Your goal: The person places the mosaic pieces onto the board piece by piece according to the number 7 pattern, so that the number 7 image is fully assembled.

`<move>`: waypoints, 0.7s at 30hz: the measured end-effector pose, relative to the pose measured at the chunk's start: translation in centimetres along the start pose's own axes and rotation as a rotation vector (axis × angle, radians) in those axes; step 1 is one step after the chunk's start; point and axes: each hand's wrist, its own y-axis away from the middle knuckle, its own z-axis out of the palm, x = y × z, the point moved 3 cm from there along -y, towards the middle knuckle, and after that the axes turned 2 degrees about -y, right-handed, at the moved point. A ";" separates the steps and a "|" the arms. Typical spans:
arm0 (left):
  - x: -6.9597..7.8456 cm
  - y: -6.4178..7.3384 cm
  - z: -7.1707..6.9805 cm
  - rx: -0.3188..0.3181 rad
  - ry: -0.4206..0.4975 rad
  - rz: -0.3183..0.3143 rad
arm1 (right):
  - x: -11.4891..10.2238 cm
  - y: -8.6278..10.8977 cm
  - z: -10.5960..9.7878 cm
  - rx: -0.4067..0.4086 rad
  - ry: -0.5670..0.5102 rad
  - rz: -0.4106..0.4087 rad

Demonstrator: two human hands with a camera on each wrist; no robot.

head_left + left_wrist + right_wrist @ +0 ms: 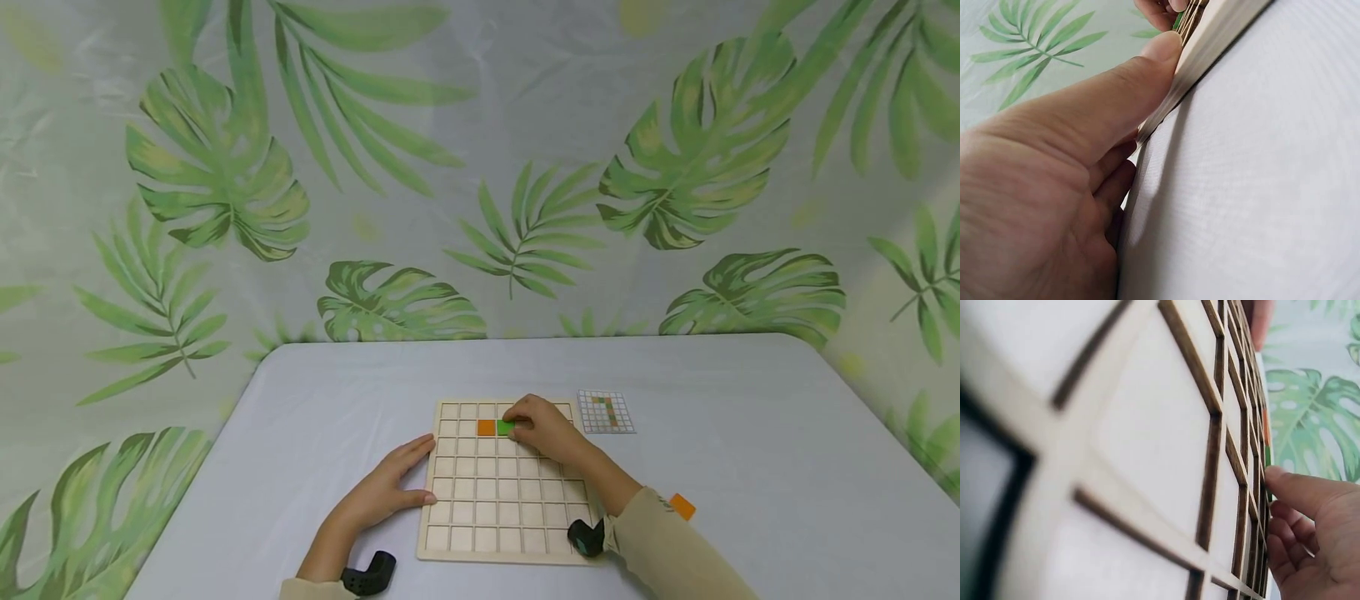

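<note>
A pale wooden grid board point(486, 513) lies on the table. An orange square tile point(486, 427) occupies a cell in its second row from the back. Directly right of it, a green square tile point(505, 427) is pinched between the thumb and index finger of my right hand point(546, 432); whether it lies fully flat in its cell cannot be seen. My left hand point(384, 483) rests along the board's left edge, thumb and fingers extended. In the left wrist view, the thumb point(1163, 47) touches the board's side. The right wrist view shows my right thumb point(1279, 477) at the green tile.
Right of the board's back corner lies a small printed grid card point(606, 412) with coloured squares. A loose orange tile point(682, 506) lies beside my right sleeve, partly hidden. Black wrist devices point(371, 575) sit on both wrists. A leaf-patterned cloth point(525, 167) hangs behind the table.
</note>
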 end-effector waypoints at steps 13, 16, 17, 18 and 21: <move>0.0 0.0 0.1 -0.004 0.001 -0.003 | -1.4 2.1 -3.4 0.024 -0.081 0.005; 0.0 0.0 0.0 -0.001 -0.001 -0.001 | -1.5 3.3 -5.0 0.067 -0.028 -0.028; 0.0 0.0 0.0 0.000 -0.001 -0.001 | -1.5 3.9 -5.4 0.080 -0.016 -0.033; 0.0 0.0 0.0 -0.001 0.000 -0.002 | -1.6 4.4 -5.9 0.092 -0.006 -0.038; 0.0 0.0 0.0 -0.004 0.003 -0.003 | -1.4 6.3 -7.1 0.119 0.041 -0.048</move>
